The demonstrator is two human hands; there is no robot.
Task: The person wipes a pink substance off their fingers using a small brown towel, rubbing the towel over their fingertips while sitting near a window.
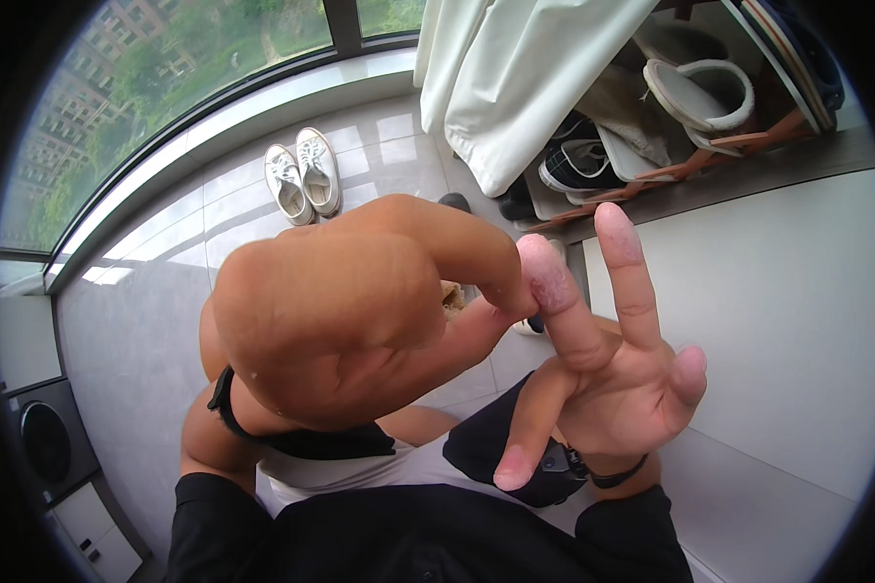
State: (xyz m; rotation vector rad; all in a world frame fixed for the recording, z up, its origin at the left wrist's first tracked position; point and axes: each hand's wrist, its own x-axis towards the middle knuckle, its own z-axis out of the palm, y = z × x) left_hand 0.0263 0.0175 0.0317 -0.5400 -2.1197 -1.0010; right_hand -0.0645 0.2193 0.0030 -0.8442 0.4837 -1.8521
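Observation:
My left hand [335, 313] is curled close to the camera, and much of it is seen from the knuckle side. Its thumb and index finger pinch a finger of my right hand [620, 408] near the tip. The right palm faces up with the fingers spread, and nothing lies in it. Pale, flaking skin shows on the pinched fingertip [547, 273] and on a neighbouring raised fingertip [620, 232]. A black band [620, 474] circles the right wrist, and a dark band [222, 393] sits at the left one. Below are a black shirt [423, 535] and light shorts [328, 474].
White lace-up sneakers [302, 175] stand on grey floor tiles [131, 350] beneath a window [175, 80]. A white curtain [525, 73] hangs beside a rack of shoes [583, 164]. At right is a white panel [758, 277]; at left, a front-loading appliance [44, 441].

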